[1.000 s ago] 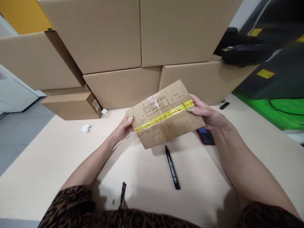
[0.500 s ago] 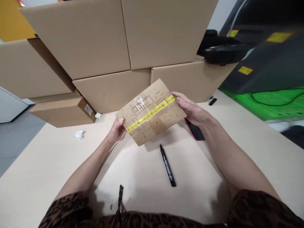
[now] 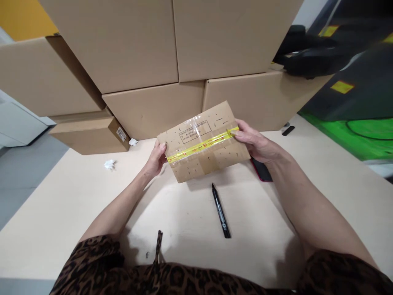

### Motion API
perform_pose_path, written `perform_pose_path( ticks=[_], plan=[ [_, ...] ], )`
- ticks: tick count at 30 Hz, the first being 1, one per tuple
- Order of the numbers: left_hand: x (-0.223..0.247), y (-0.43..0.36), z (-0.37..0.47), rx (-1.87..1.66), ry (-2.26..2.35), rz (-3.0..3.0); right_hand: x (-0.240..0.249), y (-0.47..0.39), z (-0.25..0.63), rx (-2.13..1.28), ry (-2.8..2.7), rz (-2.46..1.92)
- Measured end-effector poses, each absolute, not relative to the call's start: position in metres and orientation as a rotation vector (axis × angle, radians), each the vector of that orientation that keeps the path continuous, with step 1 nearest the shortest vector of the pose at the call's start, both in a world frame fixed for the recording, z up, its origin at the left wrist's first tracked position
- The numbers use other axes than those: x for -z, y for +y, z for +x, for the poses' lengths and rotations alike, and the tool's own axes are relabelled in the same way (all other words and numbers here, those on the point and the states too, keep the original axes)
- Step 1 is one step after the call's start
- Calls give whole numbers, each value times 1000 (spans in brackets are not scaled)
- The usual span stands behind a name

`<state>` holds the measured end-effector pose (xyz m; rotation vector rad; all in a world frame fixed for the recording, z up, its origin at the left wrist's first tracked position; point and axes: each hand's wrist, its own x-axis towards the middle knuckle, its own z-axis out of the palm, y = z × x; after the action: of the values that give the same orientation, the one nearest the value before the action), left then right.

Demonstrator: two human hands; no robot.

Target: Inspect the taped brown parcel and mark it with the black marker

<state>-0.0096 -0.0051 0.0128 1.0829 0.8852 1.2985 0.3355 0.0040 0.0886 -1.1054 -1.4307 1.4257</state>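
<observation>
Holding the cardboard parcel (image 3: 211, 159) with both hands, in the head view you have it tilted above the table (image 3: 76, 213), before the stacked cartons (image 3: 135, 49). Your left hand (image 3: 157, 157) pinches its left edge; your right hand (image 3: 251, 140) pinches its right edge, a fingertip over the end of the yellow tape (image 3: 199, 146). The inside of parcel and cartons cannot be seen. The tape carries red print, and above it is a black-framed text (image 3: 194, 132); I cannot read either. The small carton (image 3: 89, 137) at left bears a white label (image 3: 121, 133), also unreadable. Below the parcel lies a black marker (image 3: 220, 210) with tiny pale lettering. A red-edged phone (image 3: 262, 170) is partly hidden by your right hand.
</observation>
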Motion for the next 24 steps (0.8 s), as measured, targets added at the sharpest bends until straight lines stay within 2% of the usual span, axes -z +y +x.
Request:
perform_pose_path(
  ticks=[7, 18, 24],
  plan=[
    [-22, -9, -3, -1386, 868, 1080, -91, 1, 334, -1481, -1368, -1079],
    [-23, -9, -8, -1272, 896, 1111, -89, 2, 332, -1486, -1340, -1104],
    [-23, -7, -9, -1347, 887, 1063, -88, 0, 334, -1474, -1420, -1034]
  ],
)
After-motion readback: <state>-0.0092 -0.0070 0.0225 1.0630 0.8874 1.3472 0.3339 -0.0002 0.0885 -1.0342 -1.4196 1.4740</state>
